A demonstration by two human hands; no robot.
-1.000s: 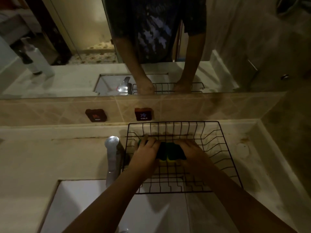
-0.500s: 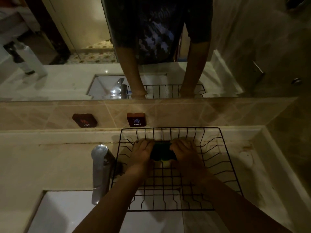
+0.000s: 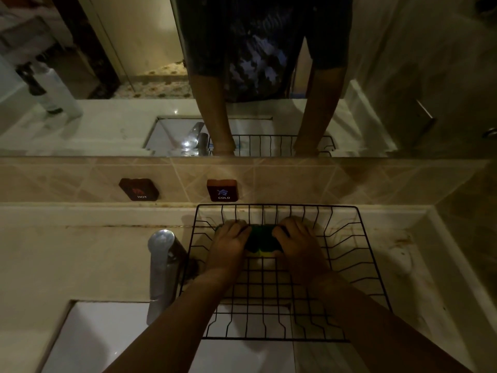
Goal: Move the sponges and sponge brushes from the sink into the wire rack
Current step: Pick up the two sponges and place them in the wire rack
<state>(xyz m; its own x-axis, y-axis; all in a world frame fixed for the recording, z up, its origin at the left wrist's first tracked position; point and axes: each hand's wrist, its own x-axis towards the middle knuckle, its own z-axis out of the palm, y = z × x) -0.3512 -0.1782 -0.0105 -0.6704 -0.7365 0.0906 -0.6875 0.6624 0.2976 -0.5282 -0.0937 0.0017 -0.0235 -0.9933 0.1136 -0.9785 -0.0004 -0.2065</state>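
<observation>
A black wire rack [image 3: 360,265] sits on the counter, partly over the white sink [image 3: 88,335]. Inside it, near the back wall, lie dark green sponges [image 3: 261,239] with a yellow underside showing at the front. My left hand [image 3: 228,246] presses on their left end and my right hand [image 3: 301,246] on their right end, both curled over them. How many sponges lie there is unclear, since my hands cover most of them. The part of the sink in view holds nothing I can make out.
A chrome tap [image 3: 161,267] stands just left of the rack. HOT [image 3: 139,189] and COLD [image 3: 222,190] labels are on the tiled wall below a mirror. The stained counter [image 3: 419,265] extends to the right, ending at a side wall.
Both hands stay on the sponges in the rack, now a little farther toward its back. The camera view has shifted slightly; the rack has not moved.
</observation>
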